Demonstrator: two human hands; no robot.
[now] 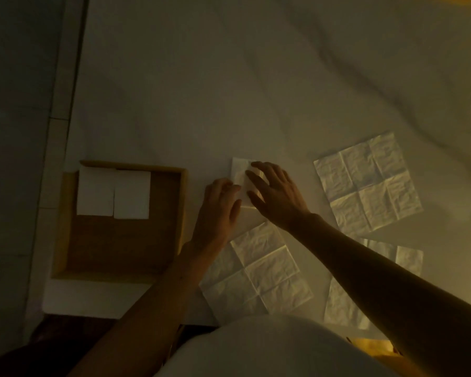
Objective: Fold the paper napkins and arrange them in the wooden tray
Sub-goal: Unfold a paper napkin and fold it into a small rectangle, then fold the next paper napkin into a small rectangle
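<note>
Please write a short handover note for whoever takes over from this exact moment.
Hands: left hand and right hand both press flat on a partly folded napkin on the white cloth.
Done: two folded napkins lie side by side along the far edge of the wooden tray.
Left: finish this fold, tray it, then fold the three unfolded napkins to the right and nearer.

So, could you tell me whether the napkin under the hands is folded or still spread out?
Folded: the napkin under both hands is a narrow strip, far smaller than the spread napkin beside it.
</note>
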